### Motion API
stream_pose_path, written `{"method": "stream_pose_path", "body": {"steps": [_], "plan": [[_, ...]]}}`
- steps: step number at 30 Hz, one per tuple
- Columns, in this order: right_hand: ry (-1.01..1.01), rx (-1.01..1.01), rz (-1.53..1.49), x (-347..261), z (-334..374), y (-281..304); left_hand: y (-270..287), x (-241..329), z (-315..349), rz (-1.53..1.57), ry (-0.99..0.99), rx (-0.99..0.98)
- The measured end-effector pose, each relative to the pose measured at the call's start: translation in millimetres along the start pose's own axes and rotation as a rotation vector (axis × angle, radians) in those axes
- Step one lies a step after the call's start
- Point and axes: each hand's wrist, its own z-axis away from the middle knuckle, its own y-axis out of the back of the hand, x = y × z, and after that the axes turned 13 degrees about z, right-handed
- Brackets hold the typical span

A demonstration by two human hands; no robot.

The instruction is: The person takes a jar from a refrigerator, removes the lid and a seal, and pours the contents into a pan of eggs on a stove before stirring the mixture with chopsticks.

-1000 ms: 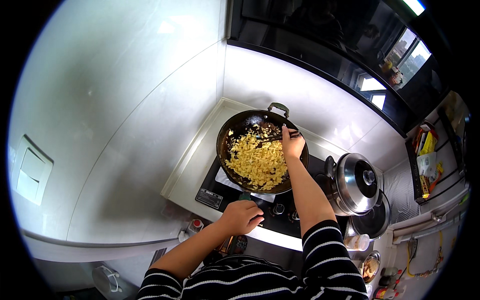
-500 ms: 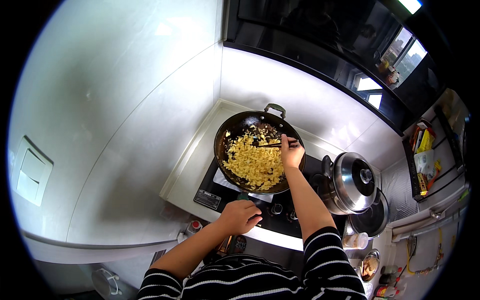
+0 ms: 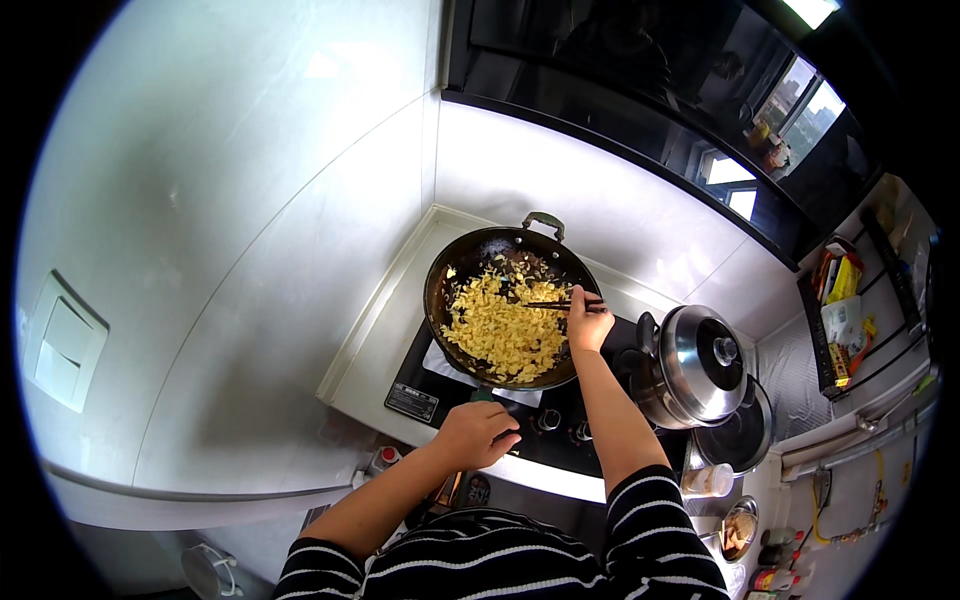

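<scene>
A dark wok [image 3: 437, 330] sits on the black stove, full of yellow scrambled-egg-like bits [image 3: 500, 325]. My right hand [image 3: 588, 322] is over the wok's right side, its fingers closed on dark chopsticks [image 3: 548, 305] whose tips reach into the yellow bits. My left hand [image 3: 474, 436] is curled at the stove's front edge, right by the wok's green near handle [image 3: 482, 396]. Whether its fingers hold that handle or anything else is hidden.
Right of the wok stands a lidded steel pot [image 3: 700, 365], beside a dark flat pan [image 3: 750, 435]. A lidded clear jar [image 3: 708, 481] and a bowl of brownish food [image 3: 739, 530] are at the lower right. Black cabinets [image 3: 620, 90] overhang the back; a tiled wall [image 3: 280, 300] bounds the left.
My right hand has shifted slightly nearer and to the right with the chopsticks, whose tips have moved to the right in the wok. The left hand stays in place by the near handle.
</scene>
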Motion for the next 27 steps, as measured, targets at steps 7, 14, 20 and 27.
{"method": "stream_pose_path", "body": {"steps": [7, 14, 20, 27], "plan": [[-0.147, -0.106, -0.107, -41.1, 1.2, 25.6, -0.2, -1.1, 1.8, 0.005, 0.002, 0.005], [0.002, -0.302, 0.093, -37.6, -0.2, 44.1, -0.3, 0.3, 0.1, 0.02, -0.005, 0.01], [-0.02, -0.075, 0.171, -42.2, -37.4, 35.2, -0.7, -1.3, 1.3, 0.016, -0.018, 0.001], [0.105, 0.078, 0.338, -6.2, -28.0, 1.2, 0.1, -0.9, 1.6, -0.001, -0.028, 0.004]]}}
